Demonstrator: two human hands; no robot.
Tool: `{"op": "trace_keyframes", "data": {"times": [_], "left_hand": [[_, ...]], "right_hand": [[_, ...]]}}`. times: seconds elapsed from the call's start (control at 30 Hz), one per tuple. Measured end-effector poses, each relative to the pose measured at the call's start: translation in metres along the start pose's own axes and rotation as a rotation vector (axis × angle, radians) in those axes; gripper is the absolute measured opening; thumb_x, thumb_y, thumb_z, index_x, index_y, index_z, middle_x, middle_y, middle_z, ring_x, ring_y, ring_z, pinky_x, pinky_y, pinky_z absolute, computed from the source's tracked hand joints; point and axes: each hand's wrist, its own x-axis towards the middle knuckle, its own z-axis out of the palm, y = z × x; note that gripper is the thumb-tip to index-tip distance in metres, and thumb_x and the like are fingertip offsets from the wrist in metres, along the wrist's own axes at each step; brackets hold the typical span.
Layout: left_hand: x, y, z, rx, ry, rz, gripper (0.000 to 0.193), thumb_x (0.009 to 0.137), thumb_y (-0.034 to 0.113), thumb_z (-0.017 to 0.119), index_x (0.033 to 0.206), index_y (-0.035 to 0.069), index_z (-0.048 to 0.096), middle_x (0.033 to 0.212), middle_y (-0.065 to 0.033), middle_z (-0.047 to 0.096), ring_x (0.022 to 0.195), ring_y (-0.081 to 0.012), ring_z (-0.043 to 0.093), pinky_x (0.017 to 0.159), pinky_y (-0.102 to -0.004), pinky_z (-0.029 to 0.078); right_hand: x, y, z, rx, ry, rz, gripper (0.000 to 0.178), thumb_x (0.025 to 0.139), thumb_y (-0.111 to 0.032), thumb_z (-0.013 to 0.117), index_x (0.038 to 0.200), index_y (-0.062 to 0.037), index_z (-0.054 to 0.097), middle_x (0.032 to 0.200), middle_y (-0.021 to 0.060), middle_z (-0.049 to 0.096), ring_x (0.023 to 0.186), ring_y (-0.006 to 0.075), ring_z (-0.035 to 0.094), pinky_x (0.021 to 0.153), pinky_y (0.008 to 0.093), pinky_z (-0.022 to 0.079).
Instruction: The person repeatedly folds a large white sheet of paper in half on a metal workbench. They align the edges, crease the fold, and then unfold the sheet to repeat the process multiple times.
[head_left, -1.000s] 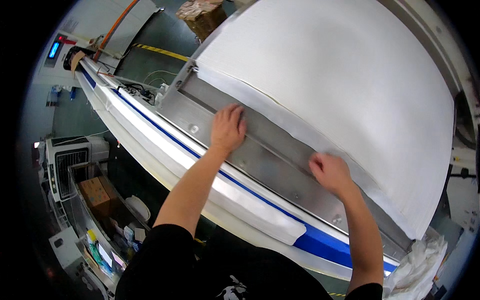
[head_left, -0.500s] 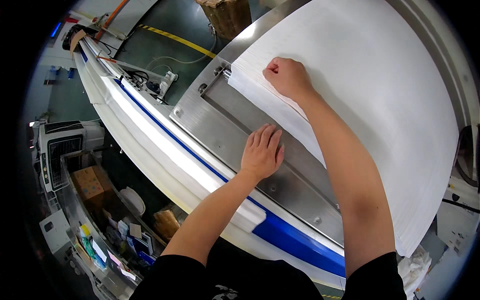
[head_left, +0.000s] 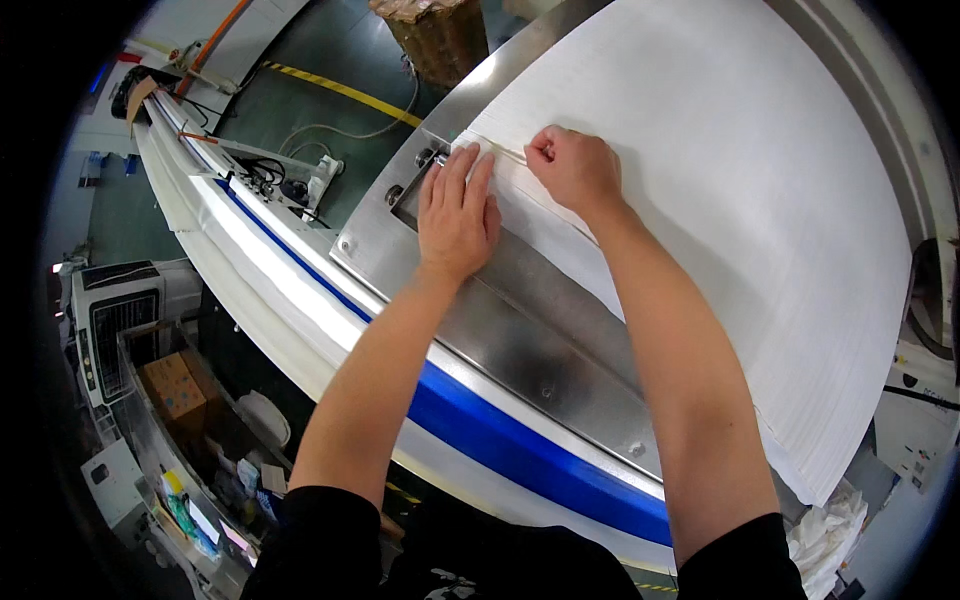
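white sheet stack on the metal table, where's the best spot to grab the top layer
Probably at the near-left corner of the white sheet stack, coming from its edge over the steel plate. The layered edge is exposed there; the left hand lies flat on it and the right hand pinches a thin layer.

Two bare forearms in short black sleeves reach up from the lower edge, the left hand (head_left: 456,212) lying flat, palm down, fingers straight and close together, while the right hand (head_left: 575,170) just beside it is curled, fingertips pinched together, knuckles up, wrist straight.
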Motion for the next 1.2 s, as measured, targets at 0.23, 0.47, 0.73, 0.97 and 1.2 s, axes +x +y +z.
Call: {"op": "trace_keyframes", "data": {"times": [0.23, 0.47, 0.73, 0.97, 1.2], "left_hand": [[0.013, -0.019, 0.006, 0.065, 0.005, 0.139, 0.040, 0.075, 0.014, 0.061, 0.114, 0.011, 0.053, 0.122, -0.0058, 0.053, 0.116, -0.0234, 0.049, 0.097, -0.0397, 0.036], [0.007, -0.028, -0.004, 0.130, -0.027, 0.165, 0.032, 0.072, 0.019, 0.065, 0.103, 0.014, 0.057, 0.114, -0.0026, 0.055, 0.108, -0.0226, 0.052, 0.091, -0.0384, 0.038], [0.026, -0.049, -0.030, 0.095, -0.317, 0.492, 0.033, 0.071, 0.018, 0.065, 0.101, 0.010, 0.055, 0.112, -0.0060, 0.058, 0.107, -0.0238, 0.054, 0.094, -0.0403, 0.039], [0.054, -0.026, -0.053, 0.257, -0.713, 0.445, 0.047, 0.068, 0.011, 0.065, 0.114, 0.011, 0.053, 0.116, -0.0114, 0.058, 0.109, -0.0275, 0.054, 0.099, -0.0424, 0.036], [0.078, 0.040, -0.019, 0.750, -1.124, 0.289, 0.039, 0.068, 0.007, 0.063, 0.107, 0.012, 0.061, 0.103, -0.0104, 0.062, 0.098, -0.0256, 0.060, 0.091, -0.0405, 0.042]], "right_hand": [[0.002, 0.007, -0.001, -0.023, 0.019, -0.013, 0.015, 0.080, -0.028, 0.060, 0.081, -0.0155, 0.066, 0.078, 0.0067, 0.067, 0.074, 0.0277, 0.064, 0.068, 0.0397, 0.050], [0.002, 0.004, -0.004, 0.005, -0.032, 0.026, 0.016, 0.081, -0.029, 0.059, 0.082, -0.0155, 0.067, 0.077, 0.0070, 0.067, 0.074, 0.0279, 0.064, 0.067, 0.0397, 0.051], [-0.047, -0.006, -0.015, 0.186, 0.009, -0.094, 0.020, 0.083, -0.029, 0.056, 0.087, -0.0119, 0.065, 0.080, 0.0113, 0.065, 0.071, 0.0335, 0.063, 0.067, 0.0443, 0.050], [-0.253, 0.082, -0.091, -0.315, 0.079, 0.366, 0.035, 0.090, -0.036, 0.047, 0.086, -0.0078, 0.066, 0.076, 0.0147, 0.063, 0.073, 0.0346, 0.061, 0.069, 0.0455, 0.048], [-0.483, 0.261, -0.234, -0.633, 0.070, 0.789, 0.051, 0.095, -0.043, 0.034, 0.081, -0.0096, 0.069, 0.080, 0.0153, 0.066, 0.081, 0.0312, 0.062, 0.094, 0.0478, 0.037]]}}
